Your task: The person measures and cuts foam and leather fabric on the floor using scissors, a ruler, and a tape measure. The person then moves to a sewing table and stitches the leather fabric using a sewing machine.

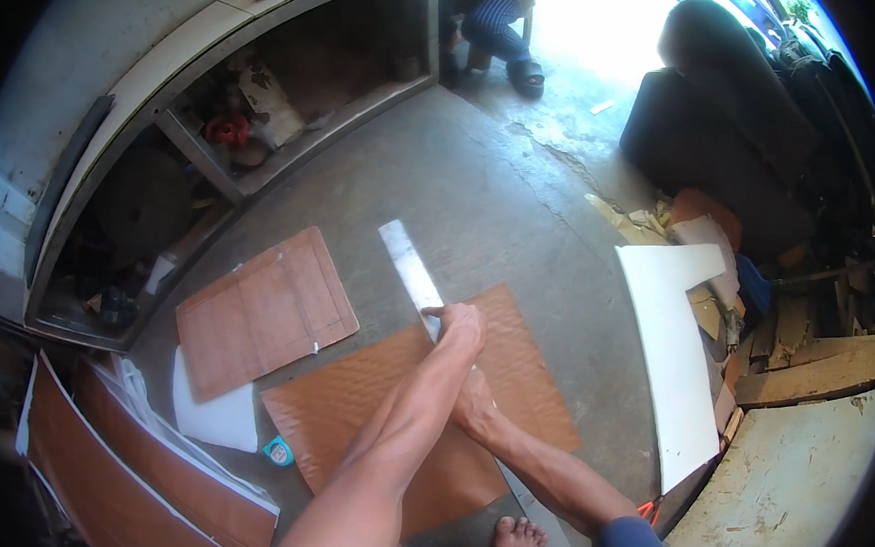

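Observation:
A brown sheet (340,398) lies on the floor with a long metal straightedge (408,262) across it. My left hand (459,327) is on the straightedge, fingers bent around its edge and one digit pointing left. Just below, my right hand (475,398) is close to the straightedge; its fingers are mostly hidden, and whatever it may hold cannot be made out. My bare foot (519,542) is beside the straightedge's lower end. A teal tape measure (278,451) sits at the sheet's left corner.
Left of the sheet are a brown panel (265,313), a white piece (214,405) and curved brown sheets (125,465). A white board (668,358) and wood scraps (812,372) lie right. A metal-framed cabinet (232,186) stands upper left; another person's sandalled foot (526,76) shows beyond.

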Tool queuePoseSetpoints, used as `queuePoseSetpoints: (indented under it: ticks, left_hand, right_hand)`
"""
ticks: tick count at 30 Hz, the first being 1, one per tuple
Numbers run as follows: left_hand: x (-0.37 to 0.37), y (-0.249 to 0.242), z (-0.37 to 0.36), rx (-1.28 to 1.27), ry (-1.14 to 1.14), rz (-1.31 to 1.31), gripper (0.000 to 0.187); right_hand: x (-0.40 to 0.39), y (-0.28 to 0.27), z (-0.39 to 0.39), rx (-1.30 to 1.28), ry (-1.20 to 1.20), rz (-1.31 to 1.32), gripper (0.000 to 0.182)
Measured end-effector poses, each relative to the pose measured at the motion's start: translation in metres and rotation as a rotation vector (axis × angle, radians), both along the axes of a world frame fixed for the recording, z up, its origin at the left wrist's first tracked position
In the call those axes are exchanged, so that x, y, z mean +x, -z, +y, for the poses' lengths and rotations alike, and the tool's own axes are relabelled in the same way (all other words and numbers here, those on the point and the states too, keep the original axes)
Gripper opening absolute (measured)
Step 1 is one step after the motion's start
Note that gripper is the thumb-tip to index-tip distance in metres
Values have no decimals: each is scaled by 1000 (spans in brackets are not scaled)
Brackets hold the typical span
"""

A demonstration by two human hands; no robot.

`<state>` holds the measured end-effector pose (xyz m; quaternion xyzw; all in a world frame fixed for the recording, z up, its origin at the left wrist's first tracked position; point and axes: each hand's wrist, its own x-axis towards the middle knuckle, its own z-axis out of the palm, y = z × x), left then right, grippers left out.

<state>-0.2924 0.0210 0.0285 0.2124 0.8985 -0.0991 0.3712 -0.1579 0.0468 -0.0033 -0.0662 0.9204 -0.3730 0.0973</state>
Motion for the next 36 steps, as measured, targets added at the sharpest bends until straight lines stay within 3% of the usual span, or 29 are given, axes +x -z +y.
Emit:
queuePoseSetpoints:
  ticks: [1, 4, 7, 8, 10, 12, 14, 15, 17, 20, 22, 33, 35, 36]
  left_hand:
    - [1, 3, 1, -6, 2, 18, 31]
    - [5, 15, 5, -33, -33, 82, 32]
    - [8, 14, 3, -20, -30, 79, 32]
    - [7, 6, 6, -34, -13, 74, 32]
    - [-3, -15, 4, -40, 30, -11, 32]
    - [5, -22, 2, -64, 106, -95, 33]
    - [4, -29, -1, -5, 52, -16, 47]
    - [4, -22, -1, 15, 9, 16, 38]
    - [3, 13, 2, 49, -75, 56, 30]
    - [14, 14, 3, 41, -63, 79, 30]
    - [18, 14, 6, 50, -44, 63, 29]
    - [15, 3, 10, 8, 39, 10, 28]
    - [12, 0, 7, -11, 66, -3, 28]
    - [9, 6, 8, -17, 81, -4, 28]
  right_hand:
    - [-13, -11, -7, -163, 153, -10, 38]
    - [-21, 7, -5, -223, 130, -88, 40]
    - [7, -13, 14, 267, -260, -166, 30]
    - [21, -9, 20, 279, -267, -168, 30]
    - [49, -13, 36, 293, -281, 174, 25]
    - [47, -7, 37, 306, -266, 176, 28]
    - [30, 10, 30, 322, -317, 247, 32]
    - [23, 7, 20, 197, -178, 172, 12]
    - [6, 11, 0, 106, -102, 219, 12]
    - [-26, -1, -23, -144, 299, 292, 11]
    - [-42, -2, -29, -207, 440, 330, 11]
    - [-54, -19, -36, -198, 495, 484, 19]
    - [-30, -61, -37, -230, 464, 367, 19]
    - [-14, -50, -23, -212, 475, 352, 19]
